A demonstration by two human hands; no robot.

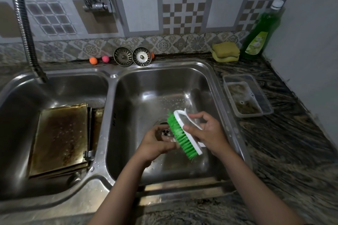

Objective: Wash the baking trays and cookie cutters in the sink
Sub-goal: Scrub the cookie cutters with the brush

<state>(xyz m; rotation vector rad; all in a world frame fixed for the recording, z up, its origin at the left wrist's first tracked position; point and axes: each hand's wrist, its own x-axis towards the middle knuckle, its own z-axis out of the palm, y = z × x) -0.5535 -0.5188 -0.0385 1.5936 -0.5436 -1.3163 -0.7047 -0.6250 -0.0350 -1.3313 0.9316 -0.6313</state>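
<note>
Both forearms reach in over the near rim of the sink (215, 71), meeting above the right basin's drain (164, 129). The right hand (208, 131) has its grip closed around the white handle of a green-bristled scrub brush (181, 133), bristles turned left. The left hand (155, 144) curls around something small against the bristles; what it holds cannot be told. The baking trays (60, 139) lie stacked in the left basin.
</note>
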